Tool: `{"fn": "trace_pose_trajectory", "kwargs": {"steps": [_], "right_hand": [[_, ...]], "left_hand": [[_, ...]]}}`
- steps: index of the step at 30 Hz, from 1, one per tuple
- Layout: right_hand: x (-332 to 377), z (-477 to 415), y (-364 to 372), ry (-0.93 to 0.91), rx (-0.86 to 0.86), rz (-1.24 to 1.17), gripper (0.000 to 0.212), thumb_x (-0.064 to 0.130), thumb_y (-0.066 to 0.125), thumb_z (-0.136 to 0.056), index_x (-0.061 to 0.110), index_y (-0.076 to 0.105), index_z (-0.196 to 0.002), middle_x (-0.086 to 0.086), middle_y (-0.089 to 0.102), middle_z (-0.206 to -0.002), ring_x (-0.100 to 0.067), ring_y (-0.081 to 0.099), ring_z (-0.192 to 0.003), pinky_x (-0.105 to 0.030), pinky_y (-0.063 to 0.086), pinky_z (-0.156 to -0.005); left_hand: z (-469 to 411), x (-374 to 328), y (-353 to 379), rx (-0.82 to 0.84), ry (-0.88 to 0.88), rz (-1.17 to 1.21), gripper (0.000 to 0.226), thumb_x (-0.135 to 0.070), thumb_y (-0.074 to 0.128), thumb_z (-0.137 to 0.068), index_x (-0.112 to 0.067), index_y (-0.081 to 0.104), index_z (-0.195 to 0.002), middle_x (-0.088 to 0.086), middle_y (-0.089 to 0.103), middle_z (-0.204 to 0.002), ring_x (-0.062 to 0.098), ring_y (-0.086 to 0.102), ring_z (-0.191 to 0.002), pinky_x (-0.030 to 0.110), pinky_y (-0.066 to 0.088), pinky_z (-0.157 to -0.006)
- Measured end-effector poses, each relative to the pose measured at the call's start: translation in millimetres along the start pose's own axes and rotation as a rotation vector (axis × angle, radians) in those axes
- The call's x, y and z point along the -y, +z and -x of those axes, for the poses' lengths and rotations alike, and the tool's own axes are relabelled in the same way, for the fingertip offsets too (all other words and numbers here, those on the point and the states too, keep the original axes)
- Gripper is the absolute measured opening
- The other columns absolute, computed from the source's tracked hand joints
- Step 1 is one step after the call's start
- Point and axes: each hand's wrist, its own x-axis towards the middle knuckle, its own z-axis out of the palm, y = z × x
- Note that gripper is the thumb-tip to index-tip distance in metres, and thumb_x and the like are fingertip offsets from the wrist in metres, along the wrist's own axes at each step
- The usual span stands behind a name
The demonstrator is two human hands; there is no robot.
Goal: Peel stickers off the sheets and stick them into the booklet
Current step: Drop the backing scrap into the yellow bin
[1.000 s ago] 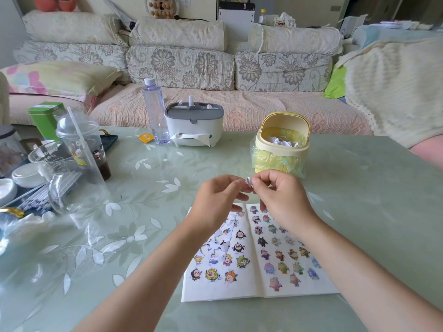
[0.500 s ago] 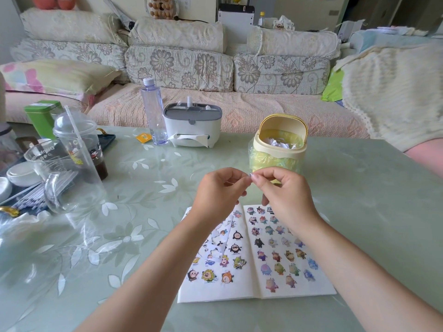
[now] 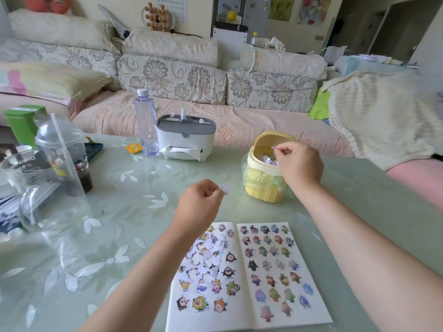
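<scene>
The left grip (image 3: 203, 200) pinched a peeled sticker (image 3: 224, 189); the right grip (image 3: 299, 165) pinched a scrap (image 3: 273, 147) over the bin (image 3: 263, 195) at one o'clock. Next, probably: press the sticker into the booklet (image 3: 191, 319) at six.

Illumination is bright, diffuse daylight; its source lies outside the view. Shadows are soft, with only faint shading under the forearms. The glossy table (image 3: 134, 212) carries a broad pale sheen, strongest at lower left, which washes out its leaf pattern. The domed cup (image 3: 61, 140) and the clear jug (image 3: 31, 188) show small specular highlights. The blanket (image 3: 383, 116) is close to overexposure; the doorway (image 3: 393, 27) is dim. Wide-angle distortion bows the sofa (image 3: 172, 75) and stretches the forearms at the lower edge. Sharpness is moderate on the booklet (image 3: 273, 271) and falls off toward the corners. The small pale piece (image 3: 224, 188) pinched by the left hand (image 3: 200, 202) and the scrap (image 3: 273, 147) pinched by the right hand (image 3: 299, 167) are blurred, with no readable detail.
</scene>
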Motion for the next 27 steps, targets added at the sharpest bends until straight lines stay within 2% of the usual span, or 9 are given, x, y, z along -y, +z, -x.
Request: {"fn": "trace_pose_trajectory", "kwargs": {"steps": [4, 7, 10, 13, 17, 21, 24, 25, 27], "right_hand": [[-2, -17, 13, -0.041, 0.106, 0.110, 0.022, 0.024, 0.067, -0.089, 0.028, 0.077, -0.109, 0.007, 0.076, -0.106, -0.021, 0.067, -0.103, -0.029, 0.049, -0.082], [4, -11, 13, -0.078, 0.119, 0.126, 0.020, 0.026, 0.067, -0.089, 0.028, 0.077, -0.106, 0.006, 0.075, -0.108, -0.022, 0.066, -0.103, -0.028, 0.047, -0.080], [13, 12, 6, -0.127, 0.155, 0.030, 0.015, 0.028, 0.068, -0.089, 0.031, 0.077, -0.101, 0.009, 0.073, -0.105, -0.016, 0.065, -0.097, -0.027, 0.046, -0.077], [25, 52, -8, -0.286, 0.298, -0.146, 0.019, 0.024, 0.072, -0.085, 0.033, 0.075, -0.102, 0.014, 0.071, -0.103, 0.009, 0.056, -0.074, -0.025, 0.048, -0.078], [36, 106, -25, -0.426, 0.529, -0.167, 0.031, 0.028, 0.079, -0.079, 0.039, 0.070, -0.107, 0.021, 0.064, -0.105, 0.015, 0.051, -0.069, -0.014, 0.038, -0.068], [39, 131, -30, -0.547, 0.471, -0.064, 0.015, 0.033, 0.078, -0.083, 0.038, 0.071, -0.095, 0.020, 0.064, -0.099, 0.010, 0.044, -0.058, -0.019, 0.036, -0.059], [45, 142, -33, -0.615, 0.373, -0.096, 0.005, 0.034, 0.078, -0.084, 0.034, 0.072, -0.084, 0.019, 0.065, -0.087, 0.007, 0.045, -0.059, -0.010, 0.029, -0.054], [47, 145, -34, -0.585, 0.364, -0.122, 0.006, 0.033, 0.078, -0.084, 0.034, 0.073, -0.081, 0.020, 0.065, -0.085, 0.007, 0.047, -0.060, -0.008, 0.029, -0.054], [55, 153, -35, -0.373, 0.401, -0.241, 0.008, 0.031, 0.079, -0.082, 0.032, 0.073, -0.077, 0.021, 0.065, -0.078, 0.003, 0.052, -0.060, -0.012, 0.037, -0.055]], "left_hand": [[-3, 3, 0, 0.005, -0.005, -0.037, 0.018, -0.028, 0.059, -0.093, -0.021, 0.063, -0.077, 0.011, 0.070, -0.084, 0.029, 0.066, -0.074, 0.017, 0.041, -0.045], [-1, 3, -1, 0.019, -0.012, -0.003, 0.018, -0.029, 0.060, -0.094, -0.020, 0.063, -0.078, 0.006, 0.070, -0.079, 0.019, 0.063, -0.062, 0.017, 0.040, -0.044], [5, -1, -2, 0.058, -0.056, 0.086, 0.025, -0.036, 0.065, -0.093, -0.013, 0.063, -0.084, -0.002, 0.065, -0.071, 0.009, 0.059, -0.057, 0.019, 0.040, -0.048], [11, -4, -4, 0.099, -0.130, 0.194, 0.027, -0.035, 0.068, -0.091, -0.012, 0.061, -0.080, -0.004, 0.062, -0.068, 0.013, 0.058, -0.057, 0.025, 0.040, -0.056], [25, -5, -9, 0.156, -0.207, 0.261, 0.022, -0.024, 0.067, -0.091, -0.011, 0.059, -0.075, -0.001, 0.055, -0.062, 0.017, 0.054, -0.055, 0.025, 0.038, -0.053], [43, -1, -19, 0.235, -0.247, 0.240, 0.018, -0.012, 0.059, -0.089, -0.009, 0.057, -0.072, 0.005, 0.051, -0.063, 0.017, 0.050, -0.050, 0.029, 0.038, -0.055], [54, 3, -27, 0.285, -0.281, 0.301, 0.020, -0.012, 0.054, -0.090, -0.010, 0.057, -0.071, 0.006, 0.051, -0.065, 0.019, 0.050, -0.052, 0.033, 0.041, -0.062], [59, 4, -30, 0.305, -0.303, 0.351, 0.021, -0.015, 0.053, -0.092, -0.011, 0.057, -0.073, 0.006, 0.051, -0.066, 0.020, 0.050, -0.052, 0.031, 0.041, -0.060], [68, 4, -39, 0.341, -0.364, 0.485, 0.024, -0.028, 0.049, -0.098, -0.011, 0.058, -0.083, 0.006, 0.054, -0.068, 0.020, 0.052, -0.054, 0.029, 0.038, -0.056]]}}
